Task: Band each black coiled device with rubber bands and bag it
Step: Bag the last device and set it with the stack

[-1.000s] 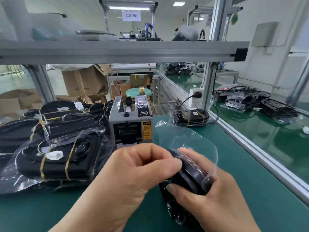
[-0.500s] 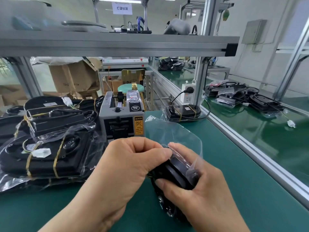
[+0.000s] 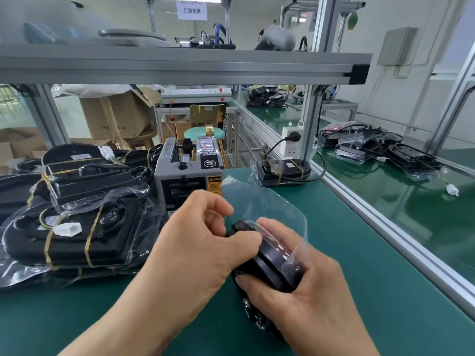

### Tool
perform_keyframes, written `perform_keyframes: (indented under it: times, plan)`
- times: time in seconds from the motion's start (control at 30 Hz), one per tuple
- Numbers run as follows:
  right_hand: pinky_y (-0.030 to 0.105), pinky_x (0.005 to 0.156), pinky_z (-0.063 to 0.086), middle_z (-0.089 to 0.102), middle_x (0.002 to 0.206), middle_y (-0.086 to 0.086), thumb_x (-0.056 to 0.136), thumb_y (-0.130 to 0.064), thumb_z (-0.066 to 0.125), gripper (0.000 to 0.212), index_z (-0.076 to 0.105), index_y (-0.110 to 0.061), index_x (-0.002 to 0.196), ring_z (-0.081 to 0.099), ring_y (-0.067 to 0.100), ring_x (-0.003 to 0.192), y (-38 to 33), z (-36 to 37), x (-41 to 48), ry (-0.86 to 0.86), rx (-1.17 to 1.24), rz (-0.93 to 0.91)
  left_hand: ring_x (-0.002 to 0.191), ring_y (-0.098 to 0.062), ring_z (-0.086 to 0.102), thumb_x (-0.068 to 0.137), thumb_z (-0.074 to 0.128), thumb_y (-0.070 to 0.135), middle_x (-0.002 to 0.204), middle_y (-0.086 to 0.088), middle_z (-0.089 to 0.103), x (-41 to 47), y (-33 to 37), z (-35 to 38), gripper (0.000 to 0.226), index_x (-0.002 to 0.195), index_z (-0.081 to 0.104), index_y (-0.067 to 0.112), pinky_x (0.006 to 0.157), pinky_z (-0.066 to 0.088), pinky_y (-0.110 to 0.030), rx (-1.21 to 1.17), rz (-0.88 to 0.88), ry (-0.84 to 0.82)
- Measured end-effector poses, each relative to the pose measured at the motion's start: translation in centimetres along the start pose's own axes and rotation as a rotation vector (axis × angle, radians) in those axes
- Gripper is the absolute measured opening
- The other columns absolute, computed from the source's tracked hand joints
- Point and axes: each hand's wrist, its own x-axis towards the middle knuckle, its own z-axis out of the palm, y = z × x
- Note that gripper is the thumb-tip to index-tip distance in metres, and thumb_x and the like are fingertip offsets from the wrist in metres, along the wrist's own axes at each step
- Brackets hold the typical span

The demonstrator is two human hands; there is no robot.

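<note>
A black device [image 3: 268, 265] stands on edge on the green bench, partly inside a clear plastic bag [image 3: 259, 201] whose open end sticks up behind it. My right hand [image 3: 305, 294] grips the device and bag from the right and below. My left hand [image 3: 198, 242] pinches the bag's edge at the device's top left. A pile of banded, bagged black devices [image 3: 74, 227] lies at the left. One more banded device [image 3: 282, 170] sits farther back near a socket.
A grey tape dispenser [image 3: 189, 176] stands just behind my hands. An aluminium rail [image 3: 385, 227] borders the bench on the right, with more black devices [image 3: 380, 150] on the green belt beyond. A shelf beam [image 3: 180, 65] runs overhead. Cardboard boxes sit behind at the left.
The view has shifted slightly. My left fingers have curled tighter on the bag's edge, and the device sits a little deeper in the bag.
</note>
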Motion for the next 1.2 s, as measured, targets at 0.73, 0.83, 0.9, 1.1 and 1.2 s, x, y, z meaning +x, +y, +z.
perform_keyframes:
  times: [0.73, 0.83, 0.9, 1.1, 1.2]
  plan:
    - [-0.001, 0.067, 0.045, 0.069, 0.091, -0.034, 0.060, -0.019, 0.080, 0.071, 0.056, -0.071, 0.103, 0.067, -0.011, 0.081, 0.2, 0.6, -0.8, 0.068, -0.059, -0.087, 0.071, -0.013, 0.072, 0.031, 0.089, 0.027, 0.081, 0.005, 0.075, -1.3, -1.0, 0.4, 0.060, 0.089, 0.073, 0.030, 0.057, 0.052, -0.017, -0.468, -0.231, -0.097]
    - [0.000, 0.065, 0.045, 0.071, 0.088, -0.029, 0.055, -0.022, 0.081, 0.062, 0.064, -0.061, 0.100, 0.068, -0.009, 0.077, 0.3, 0.5, -1.1, 0.067, -0.030, -0.037, 0.079, -0.016, 0.069, 0.049, 0.088, 0.005, 0.096, -0.006, 0.075, -1.1, -1.4, -0.6, 0.056, 0.102, 0.073, 0.018, 0.069, 0.050, -0.028, -0.563, -0.261, -0.192]
    - [0.000, 0.068, 0.045, 0.072, 0.089, -0.027, 0.050, -0.024, 0.082, 0.062, 0.069, -0.048, 0.105, 0.068, -0.009, 0.079, 0.4, 0.2, -1.3, 0.056, 0.008, 0.021, 0.084, -0.019, 0.064, 0.057, 0.079, 0.014, 0.103, -0.012, 0.074, -1.1, -1.9, -1.1, 0.047, 0.104, 0.074, 0.011, 0.077, 0.045, -0.034, -0.648, -0.283, -0.218]
    - [0.005, 0.076, 0.049, 0.074, 0.100, -0.022, 0.049, -0.024, 0.085, 0.069, 0.069, -0.033, 0.115, 0.070, -0.004, 0.090, 0.6, 0.3, -1.1, 0.065, 0.126, 0.025, 0.081, -0.014, 0.067, 0.067, 0.076, 0.014, 0.102, -0.012, 0.073, -1.2, -2.1, -1.4, 0.034, 0.101, 0.077, 0.015, 0.066, 0.055, -0.021, -0.655, -0.157, -0.224]
    - [0.014, 0.081, 0.054, 0.074, 0.111, -0.014, 0.057, -0.012, 0.085, 0.071, 0.068, -0.031, 0.123, 0.071, 0.005, 0.099, 1.6, 1.1, -1.0, 0.076, 0.271, -0.009, 0.086, -0.015, 0.067, 0.057, 0.085, 0.029, 0.100, -0.009, 0.074, -1.2, -1.8, -1.6, 0.047, 0.102, 0.076, 0.024, 0.074, 0.055, -0.019, -0.539, -0.025, -0.195]
